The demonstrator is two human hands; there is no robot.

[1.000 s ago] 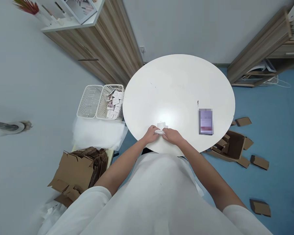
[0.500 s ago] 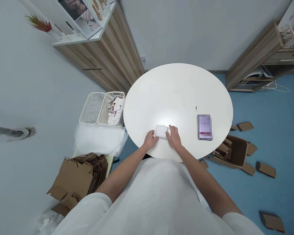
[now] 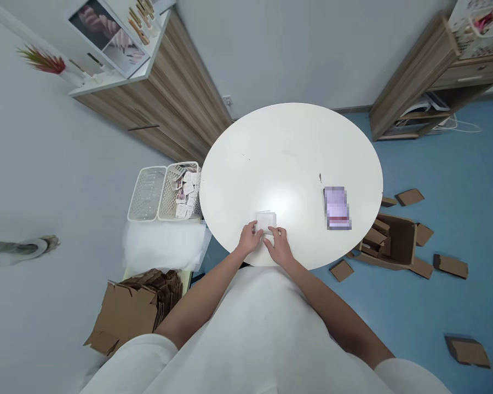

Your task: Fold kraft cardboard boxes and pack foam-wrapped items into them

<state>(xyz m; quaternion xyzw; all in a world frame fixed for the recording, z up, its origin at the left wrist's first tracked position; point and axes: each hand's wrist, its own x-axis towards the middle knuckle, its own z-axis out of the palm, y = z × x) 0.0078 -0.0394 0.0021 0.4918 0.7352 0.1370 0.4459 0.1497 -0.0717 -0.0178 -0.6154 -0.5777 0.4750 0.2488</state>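
Observation:
A small white square packet (image 3: 266,220) lies flat on the round white table (image 3: 291,158), close to its near edge. My left hand (image 3: 250,238) pinches the packet's near left corner. My right hand (image 3: 278,246) sits just right of it, fingertips pressed on the packet's near edge. Both hands have their fingers drawn together on the packet. A purple card (image 3: 337,207) lies flat to the right, apart from both hands.
Two white mesh baskets (image 3: 163,185) stand left of the table, one holding small cards, above a sheet of white wrap (image 3: 164,246). Flattened cardboard (image 3: 133,306) is stacked lower left. An open carton (image 3: 390,243) and cardboard scraps litter the blue floor at right. Wooden cabinets line the walls.
The packet was bunched between my hands a second ago, then laid flat on the table. Now both hands have closed in on its near edge. The view shifted slightly.

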